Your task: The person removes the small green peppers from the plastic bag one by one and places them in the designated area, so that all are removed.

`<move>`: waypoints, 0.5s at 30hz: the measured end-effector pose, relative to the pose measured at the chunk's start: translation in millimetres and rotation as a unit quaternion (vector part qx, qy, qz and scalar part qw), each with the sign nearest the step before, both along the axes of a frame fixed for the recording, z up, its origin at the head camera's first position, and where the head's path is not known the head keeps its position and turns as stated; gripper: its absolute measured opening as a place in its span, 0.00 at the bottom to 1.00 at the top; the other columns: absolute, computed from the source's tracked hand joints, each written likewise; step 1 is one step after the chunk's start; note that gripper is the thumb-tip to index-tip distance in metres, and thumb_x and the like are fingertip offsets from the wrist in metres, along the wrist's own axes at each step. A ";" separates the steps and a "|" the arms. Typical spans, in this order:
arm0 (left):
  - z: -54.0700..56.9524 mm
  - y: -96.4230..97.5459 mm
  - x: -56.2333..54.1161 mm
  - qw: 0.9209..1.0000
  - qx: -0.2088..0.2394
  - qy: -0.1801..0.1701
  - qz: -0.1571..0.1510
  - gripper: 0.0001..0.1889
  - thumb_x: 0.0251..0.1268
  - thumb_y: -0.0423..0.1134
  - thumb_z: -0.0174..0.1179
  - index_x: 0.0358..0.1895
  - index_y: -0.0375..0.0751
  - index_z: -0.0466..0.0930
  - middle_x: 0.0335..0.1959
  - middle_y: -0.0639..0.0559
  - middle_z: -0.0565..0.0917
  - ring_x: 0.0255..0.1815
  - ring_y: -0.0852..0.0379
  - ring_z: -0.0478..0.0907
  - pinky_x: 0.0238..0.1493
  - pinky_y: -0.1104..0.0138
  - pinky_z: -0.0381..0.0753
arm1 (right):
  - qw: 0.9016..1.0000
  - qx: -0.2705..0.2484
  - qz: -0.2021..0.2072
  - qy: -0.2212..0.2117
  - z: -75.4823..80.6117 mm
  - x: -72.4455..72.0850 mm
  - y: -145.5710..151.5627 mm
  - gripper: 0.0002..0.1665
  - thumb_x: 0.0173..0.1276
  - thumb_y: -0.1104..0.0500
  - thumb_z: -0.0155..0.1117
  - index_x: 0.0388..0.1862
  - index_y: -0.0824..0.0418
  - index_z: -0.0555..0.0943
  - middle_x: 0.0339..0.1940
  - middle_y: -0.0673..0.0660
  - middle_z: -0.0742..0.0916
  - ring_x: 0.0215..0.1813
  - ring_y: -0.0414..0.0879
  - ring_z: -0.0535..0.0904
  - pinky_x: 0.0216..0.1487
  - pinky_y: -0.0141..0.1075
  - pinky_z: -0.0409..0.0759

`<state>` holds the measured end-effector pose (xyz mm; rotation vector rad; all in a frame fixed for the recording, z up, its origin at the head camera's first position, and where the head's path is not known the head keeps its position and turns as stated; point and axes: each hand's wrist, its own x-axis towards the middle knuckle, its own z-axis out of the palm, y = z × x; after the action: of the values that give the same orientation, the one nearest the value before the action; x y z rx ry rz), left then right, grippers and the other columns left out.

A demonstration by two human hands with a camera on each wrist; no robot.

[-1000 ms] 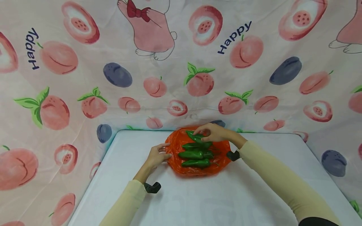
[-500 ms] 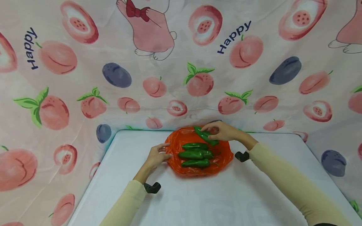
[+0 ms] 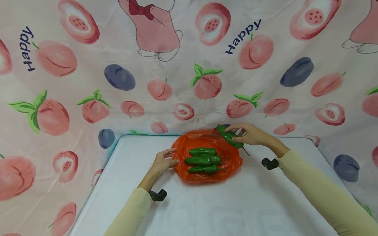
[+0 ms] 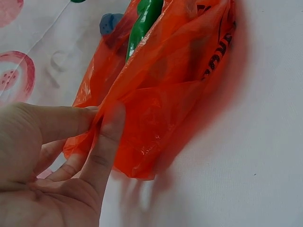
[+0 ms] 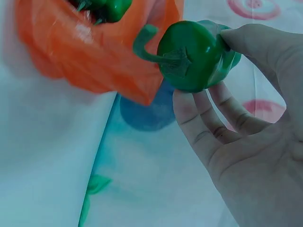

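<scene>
One green pepper gripped between the thumb and fingertips of the right hand, at the far right edge of an orange-red plastic bag; tilted, blunt tip toward the far left, curved stem toward the near right. Hard to tell whether touching the bag. Several more green peppers lying side by side within the bag, stem ends mostly to the right. Left hand at the bag's left side, thin plastic pinched between thumb and fingers. Dark lettering on the outside of the bag, only partly readable. All of this toward the far side of a white tabletop. Just beyond, a pale cloth printed with peaches, dark blue fruits and "Happy". Pale yellow sleeves on both arms, with a small black device at each wrist.
</scene>
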<state>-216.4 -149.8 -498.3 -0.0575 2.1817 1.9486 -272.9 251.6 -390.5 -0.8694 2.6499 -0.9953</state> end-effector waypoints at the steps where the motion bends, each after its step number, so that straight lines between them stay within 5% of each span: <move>1: 0.0 -0.2 0.0 1.000 0.001 -0.001 0.002 0.29 0.61 0.22 0.67 0.68 0.36 0.77 0.49 0.37 0.79 0.35 0.53 0.83 0.37 0.61 0.89 | 1.000 0.001 -0.003 0.001 0.1 1.1 3.2 0.23 0.70 0.59 0.71 0.64 0.55 0.82 0.55 0.61 0.83 0.49 0.54 0.83 0.48 0.48 0.87; 15: -2.8 -1.6 -0.9 1.000 0.002 0.001 0.005 0.30 0.60 0.22 0.68 0.68 0.37 0.78 0.49 0.38 0.79 0.36 0.52 0.83 0.37 0.61 0.89 | 0.998 0.006 -0.069 0.012 -4.6 14.3 42.5 0.24 0.70 0.59 0.71 0.65 0.54 0.82 0.55 0.64 0.84 0.46 0.55 0.84 0.43 0.45 0.87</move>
<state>-217.3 -151.4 -501.1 -0.0651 2.1836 1.9579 -258.6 294.1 -395.1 -0.7084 2.7647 -1.0047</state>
